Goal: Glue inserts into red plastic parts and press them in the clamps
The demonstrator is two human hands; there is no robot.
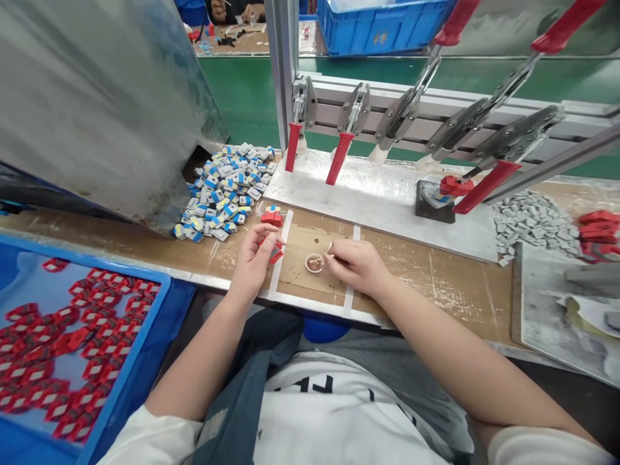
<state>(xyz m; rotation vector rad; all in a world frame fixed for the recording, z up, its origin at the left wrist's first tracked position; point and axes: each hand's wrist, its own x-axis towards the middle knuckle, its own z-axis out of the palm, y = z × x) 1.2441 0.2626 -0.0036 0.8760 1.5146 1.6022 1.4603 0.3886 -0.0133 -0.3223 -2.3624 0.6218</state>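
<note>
My left hand [256,255] is closed around a small red plastic part [276,253], partly hidden by the fingers. Just beyond it, another red piece [271,218] with a blue and pale top sits on the bench. In a pinch, my right hand [356,263] grips a thin pale stick [320,260], whose tip is over a small round white dish [314,263]. What the dish contains is too small to make out. Under the dish lies a piece of brown cardboard [300,240] between two white tape strips.
Left of centre is a heap of grey, blue and yellow pieces [227,187] beside a metal housing [106,97]. A blue bin [167,290] holds several red parts. Red-handled toggle clamps [340,158] hang over a metal plate [334,177]. Small grey pieces [535,223] lie at right.
</note>
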